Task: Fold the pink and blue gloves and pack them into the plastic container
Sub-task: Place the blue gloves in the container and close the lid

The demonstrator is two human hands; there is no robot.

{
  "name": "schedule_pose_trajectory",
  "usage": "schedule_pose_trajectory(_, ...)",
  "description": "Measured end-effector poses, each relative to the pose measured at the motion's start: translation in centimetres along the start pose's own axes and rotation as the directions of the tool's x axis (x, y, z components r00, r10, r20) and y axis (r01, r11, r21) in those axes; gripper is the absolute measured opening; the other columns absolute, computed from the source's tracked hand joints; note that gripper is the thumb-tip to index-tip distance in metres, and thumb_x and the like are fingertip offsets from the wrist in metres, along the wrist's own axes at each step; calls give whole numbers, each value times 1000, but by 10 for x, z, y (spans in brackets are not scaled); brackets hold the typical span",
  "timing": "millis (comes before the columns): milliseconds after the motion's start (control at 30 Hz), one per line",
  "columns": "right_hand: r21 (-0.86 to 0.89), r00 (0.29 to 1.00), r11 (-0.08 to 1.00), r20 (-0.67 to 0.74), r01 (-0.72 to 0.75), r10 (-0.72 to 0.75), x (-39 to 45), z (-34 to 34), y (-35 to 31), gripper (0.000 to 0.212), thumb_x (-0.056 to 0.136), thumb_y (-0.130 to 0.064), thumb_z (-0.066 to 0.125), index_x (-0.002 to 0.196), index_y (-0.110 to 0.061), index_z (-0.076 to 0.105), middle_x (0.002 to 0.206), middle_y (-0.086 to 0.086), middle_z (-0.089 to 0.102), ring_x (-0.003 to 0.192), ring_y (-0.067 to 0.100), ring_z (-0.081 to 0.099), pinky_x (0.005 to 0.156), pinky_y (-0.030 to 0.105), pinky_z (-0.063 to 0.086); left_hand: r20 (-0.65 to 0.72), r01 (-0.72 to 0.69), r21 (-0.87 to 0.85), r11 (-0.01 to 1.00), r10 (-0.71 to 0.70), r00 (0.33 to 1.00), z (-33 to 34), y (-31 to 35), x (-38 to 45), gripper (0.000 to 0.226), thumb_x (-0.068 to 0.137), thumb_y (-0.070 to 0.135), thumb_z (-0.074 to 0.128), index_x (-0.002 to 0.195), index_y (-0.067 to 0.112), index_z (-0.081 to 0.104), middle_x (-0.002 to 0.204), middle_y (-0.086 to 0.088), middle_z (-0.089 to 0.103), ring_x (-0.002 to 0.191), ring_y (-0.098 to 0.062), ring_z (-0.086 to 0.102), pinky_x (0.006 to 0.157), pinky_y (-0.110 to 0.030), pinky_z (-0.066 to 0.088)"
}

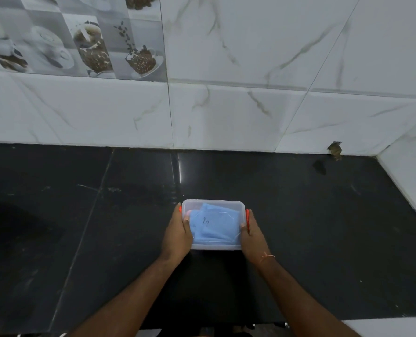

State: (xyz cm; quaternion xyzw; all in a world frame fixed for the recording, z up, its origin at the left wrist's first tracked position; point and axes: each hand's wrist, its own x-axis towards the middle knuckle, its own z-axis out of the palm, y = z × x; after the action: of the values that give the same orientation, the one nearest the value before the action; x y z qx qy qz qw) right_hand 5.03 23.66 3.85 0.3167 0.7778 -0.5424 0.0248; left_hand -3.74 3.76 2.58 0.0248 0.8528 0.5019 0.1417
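A clear plastic container (211, 206) with its translucent lid on sits on the black counter, in the lower middle of the head view. Through the lid I see folded blue gloves (214, 223); no pink glove shows. An orange-red clip (247, 218) stands on the container's right end, and another peeks out on the left end. My left hand (177, 234) grips the left end, thumb on the lid. On the opposite end my right hand (253, 235) holds the box, thumb by the clip.
The black stone counter (323, 227) runs to a white marble-tiled wall (226, 113) behind and a white wall on the right. A chipped hole (335, 150) marks the wall's base at the back right. The counter's front edge lies near my arms.
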Motion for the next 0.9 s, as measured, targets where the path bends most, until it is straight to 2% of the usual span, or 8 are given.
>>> schedule_pose_trajectory(100, -71, 1000, 997, 10, 11, -11, -4, 0, -2, 66, 115, -20, 37, 169, -14, 1, 176, 6, 16, 161, 25, 22, 130, 39, 19, 55, 29, 77, 997, -33, 998, -3, -3, 1, 63, 118, 36, 38, 173, 12, 21, 174, -8, 39, 159, -27, 39, 129, -41, 33)
schedule_pose_trajectory(233, -322, 991, 938, 39, 130, -124, 4, -17, 2, 75, 113, -40, 40, 169, -16, -3, 179, 1, -2, 164, 21, 1, 134, 50, 8, 89, -101, 405, 909, 70, 994, -20, -10, 9, 73, 115, 51, 31, 175, 18, 6, 184, -1, 9, 168, -28, 13, 132, -56, 24)
schedule_pose_trajectory(300, -465, 964, 852, 17, 242, -264, 16, -21, -3, 72, 112, -43, 38, 170, -20, 1, 178, -4, 1, 164, 17, 0, 132, 56, 8, 82, -230, 554, 800, 222, 972, -25, -5, 15, 69, 112, 48, 25, 175, 22, 13, 183, 2, 12, 169, -28, 12, 132, -57, 24)
schedule_pose_trajectory(367, -580, 923, 733, 92, 355, -374, 26, -16, -11, 69, 112, -44, 35, 170, -23, 4, 178, -8, 1, 164, 14, -2, 131, 58, 7, 145, -330, 650, 685, 315, 938, -23, 3, 20, 69, 109, 46, 24, 175, 27, 16, 183, 6, 14, 168, -24, 12, 132, -57, 25)
schedule_pose_trajectory(467, -720, 888, 545, 232, 431, -396, 36, -1, -14, 70, 109, -50, 26, 170, -24, 3, 178, -8, -2, 164, 13, -6, 131, 61, 7, 253, -397, 708, 584, 315, 915, -16, 5, 25, 69, 110, 49, 23, 175, 29, 11, 183, 9, 8, 170, -20, 7, 133, -57, 23)
schedule_pose_trajectory(533, -774, 881, 464, 250, 431, -401, 35, 6, -10, 71, 108, -52, 23, 170, -23, 5, 179, -7, -1, 164, 15, -6, 130, 62, 9, 282, -400, 705, 586, 287, 916, -14, 0, 23, 70, 110, 52, 21, 175, 28, 11, 184, 8, 8, 170, -20, 7, 133, -56, 23)
schedule_pose_trajectory(733, -792, 864, 414, 264, 448, -429, 23, 10, 7, 70, 108, -53, 21, 170, -23, 7, 179, -5, 1, 164, 16, -4, 129, 60, 9, 283, -383, 703, 599, 258, 924, -14, -9, 3, 73, 108, 55, 20, 175, 27, 12, 183, 6, 14, 169, -23, 13, 132, -56, 26)
schedule_pose_trajectory(900, -799, 870, 412, 262, 439, -417, 23, 11, 9, 71, 107, -55, 19, 170, -25, 5, 178, -7, -1, 164, 14, -7, 130, 60, 7, 285, -376, 735, 565, 246, 927, -13, -8, 3, 76, 108, 61, 19, 175, 28, 6, 184, 5, 8, 170, -25, 4, 134, -58, 21)
